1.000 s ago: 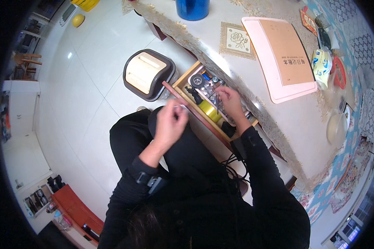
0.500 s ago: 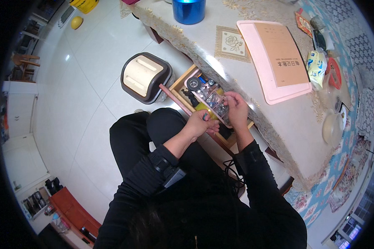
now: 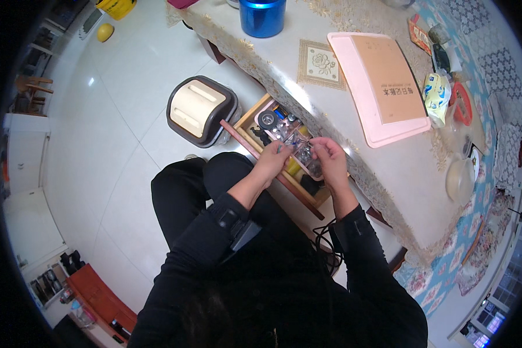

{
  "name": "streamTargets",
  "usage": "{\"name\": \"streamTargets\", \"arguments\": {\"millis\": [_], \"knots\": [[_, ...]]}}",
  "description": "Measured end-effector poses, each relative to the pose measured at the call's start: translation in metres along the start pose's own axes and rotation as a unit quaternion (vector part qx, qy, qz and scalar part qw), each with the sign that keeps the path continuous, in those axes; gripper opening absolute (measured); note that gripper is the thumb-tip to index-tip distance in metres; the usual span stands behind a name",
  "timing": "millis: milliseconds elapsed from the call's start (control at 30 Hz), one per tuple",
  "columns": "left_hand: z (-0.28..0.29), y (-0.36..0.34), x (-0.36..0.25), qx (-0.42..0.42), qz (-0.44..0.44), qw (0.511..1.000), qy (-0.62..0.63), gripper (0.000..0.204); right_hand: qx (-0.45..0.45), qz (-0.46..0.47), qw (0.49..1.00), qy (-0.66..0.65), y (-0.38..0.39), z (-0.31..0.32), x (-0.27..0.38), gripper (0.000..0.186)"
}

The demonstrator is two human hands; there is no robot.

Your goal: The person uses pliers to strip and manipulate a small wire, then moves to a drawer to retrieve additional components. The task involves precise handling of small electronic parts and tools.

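My left hand (image 3: 269, 163) is over the front of an open wooden drawer (image 3: 246, 137), thumb and fingers pinched together. A tiny greenish bit shows at its fingertips, too small to name. My right hand (image 3: 331, 162) hovers over the drawer's right part with its fingertips pinched; whatever they hold is too small to make out. Below and between both hands sits a pink divided tray (image 3: 261, 109) of small loose items. A black roll of tape (image 3: 267, 119) lies in its far left part. Beside the tray are a dark object (image 3: 261, 136) and something yellow (image 3: 293, 167), partly covered by my hand.
The table (image 3: 383, 185) overhangs the drawer; on it are a blue canister (image 3: 262, 18), a pink board (image 3: 377, 134) bearing a brown notebook (image 3: 391, 87), and a wipes pack (image 3: 437, 98). A lidded bin (image 3: 197, 107) stands left of the drawer. Black cables (image 3: 326, 243) hang near my right forearm.
My left hand has moved up and left from the drawer's front edge to over the tray. My right hand has shifted slightly downward, and its fingertips are now nearer my left hand.
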State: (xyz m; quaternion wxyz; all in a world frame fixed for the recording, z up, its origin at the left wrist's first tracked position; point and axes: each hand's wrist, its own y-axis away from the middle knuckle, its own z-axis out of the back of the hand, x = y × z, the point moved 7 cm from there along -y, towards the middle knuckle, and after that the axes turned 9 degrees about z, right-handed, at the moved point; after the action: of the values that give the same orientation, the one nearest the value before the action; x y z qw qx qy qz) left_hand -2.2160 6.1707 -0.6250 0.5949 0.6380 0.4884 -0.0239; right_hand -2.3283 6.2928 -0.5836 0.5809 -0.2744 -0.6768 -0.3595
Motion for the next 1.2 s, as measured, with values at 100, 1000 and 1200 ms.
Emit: {"name": "streamTargets", "arguments": {"millis": [100, 1000, 1200], "knots": [[-0.004, 0.049, -0.033, 0.006, -0.130, 0.991, -0.029, 0.015, 0.075, -0.001, 0.996, -0.047, 0.012, -0.022, 0.029, 0.012], [0.074, 0.313, -0.052, 0.030, -0.307, 0.947, 0.087, 0.011, 0.320, 0.251, 0.908, 0.100, 0.159, -0.208, 0.216, 0.007], [0.097, 0.338, -0.051, 0.044, -0.326, 0.937, 0.116, 0.014, 0.373, 0.335, 0.849, 0.167, 0.171, -0.252, 0.229, 0.012]]}}
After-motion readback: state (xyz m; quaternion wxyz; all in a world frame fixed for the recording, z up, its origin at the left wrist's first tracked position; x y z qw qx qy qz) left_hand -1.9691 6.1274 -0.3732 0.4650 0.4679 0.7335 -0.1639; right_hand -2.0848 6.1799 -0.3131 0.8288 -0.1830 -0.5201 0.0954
